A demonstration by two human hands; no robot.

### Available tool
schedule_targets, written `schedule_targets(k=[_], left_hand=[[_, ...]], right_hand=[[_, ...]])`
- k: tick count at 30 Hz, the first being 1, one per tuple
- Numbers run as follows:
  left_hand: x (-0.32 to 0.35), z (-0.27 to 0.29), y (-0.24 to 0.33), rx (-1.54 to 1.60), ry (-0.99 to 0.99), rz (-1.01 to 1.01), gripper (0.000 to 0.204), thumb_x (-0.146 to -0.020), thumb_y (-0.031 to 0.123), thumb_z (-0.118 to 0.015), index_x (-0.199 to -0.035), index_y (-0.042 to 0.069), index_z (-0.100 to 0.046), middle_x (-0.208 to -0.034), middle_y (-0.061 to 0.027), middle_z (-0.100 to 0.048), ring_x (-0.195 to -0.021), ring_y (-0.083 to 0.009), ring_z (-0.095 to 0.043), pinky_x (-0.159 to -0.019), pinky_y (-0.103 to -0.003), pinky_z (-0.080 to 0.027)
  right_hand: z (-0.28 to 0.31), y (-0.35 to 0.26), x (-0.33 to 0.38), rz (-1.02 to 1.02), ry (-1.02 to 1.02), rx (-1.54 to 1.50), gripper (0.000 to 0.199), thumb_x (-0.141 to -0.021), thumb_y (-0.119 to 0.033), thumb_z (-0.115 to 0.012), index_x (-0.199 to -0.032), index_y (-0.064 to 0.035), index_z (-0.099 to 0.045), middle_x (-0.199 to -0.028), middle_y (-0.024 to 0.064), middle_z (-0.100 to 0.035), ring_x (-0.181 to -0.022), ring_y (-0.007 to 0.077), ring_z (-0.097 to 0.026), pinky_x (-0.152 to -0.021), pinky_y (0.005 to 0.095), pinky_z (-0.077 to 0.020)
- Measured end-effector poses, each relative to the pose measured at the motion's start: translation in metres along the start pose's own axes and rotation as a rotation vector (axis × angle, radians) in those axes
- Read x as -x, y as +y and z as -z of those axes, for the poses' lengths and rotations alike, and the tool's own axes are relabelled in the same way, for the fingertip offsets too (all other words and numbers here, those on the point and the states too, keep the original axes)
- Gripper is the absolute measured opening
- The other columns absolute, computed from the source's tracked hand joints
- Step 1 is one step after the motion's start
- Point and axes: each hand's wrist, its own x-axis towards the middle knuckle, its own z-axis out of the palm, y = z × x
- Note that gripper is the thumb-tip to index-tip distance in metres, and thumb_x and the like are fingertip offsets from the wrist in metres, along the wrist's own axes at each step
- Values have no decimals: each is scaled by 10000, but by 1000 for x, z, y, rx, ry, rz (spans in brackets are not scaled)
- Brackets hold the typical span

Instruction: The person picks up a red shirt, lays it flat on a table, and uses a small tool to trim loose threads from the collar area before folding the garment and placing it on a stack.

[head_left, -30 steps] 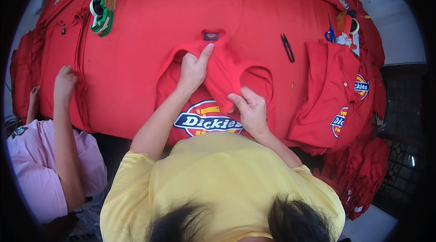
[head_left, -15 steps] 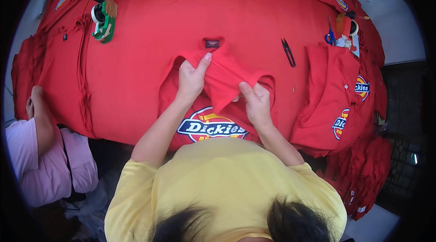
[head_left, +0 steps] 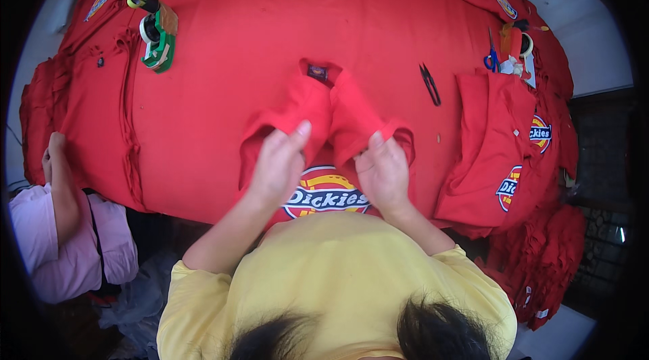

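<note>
A red shirt (head_left: 348, 100) lies on the table in front of me, its collar and dark neck label (head_left: 317, 72) pointing away. A large round printed emblem (head_left: 324, 192) shows on its chest, close to my body. My left hand (head_left: 278, 165), slightly blurred, grips a fold of the shirt left of the middle, thumb on top. On the other side, my right hand (head_left: 384, 172) pinches the cloth beside the sleeve opening, its thumb pointing away from me. Some of the fingers are hidden by the hands and cloth.
Black thread snips (head_left: 430, 84) lie to the right of the shirt. A green tape dispenser (head_left: 161, 42) stands at far left. Folded red shirts (head_left: 473, 150) are stacked on the right, near blue-handled scissors (head_left: 491, 60). Another person's arm (head_left: 62, 184) rests at the left edge.
My left hand has moved down toward me from near the collar, and my right hand has come slightly nearer. The cloth between them now parts in the middle, uncovering more below the collar.
</note>
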Motion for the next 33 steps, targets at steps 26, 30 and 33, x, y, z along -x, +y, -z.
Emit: schedule_targets(k=[26, 30, 33], left_hand=[[26, 15, -47, -753, -640, -397, 964, -895, 675, -162, -1428, -120, -45, -1518, -255, -40, -1419, -366, -26, -1127, -420, -50], [28, 18, -52, -772, -607, -369, 958, -891, 663, -216, -1423, -120, -67, -1507, -264, -71, -1410, -378, -48, -1123, -420, -59], [28, 17, -56, -729, -562, -414, 916, -895, 610, -321, -1416, -115, -115, -1462, -272, -187, -1370, -393, -167, -1098, -417, -148]], right_hand=[[9, 53, 19, 277, -465, 377, 930, -916, -624, -326, -1442, 87, -38, -1537, 196, -45, -1429, 303, -30, -1137, 396, -58], [14, 55, 18, 309, -498, 468, 880, -938, -580, -323, -1431, 110, -85, -1527, 217, -85, -1424, 321, -69, -1132, 394, -77], [32, 65, 24, 253, -522, 544, 868, -941, -572, -312, -1428, 113, -96, -1522, 229, -97, -1420, 328, -87, -1127, 394, -93]])
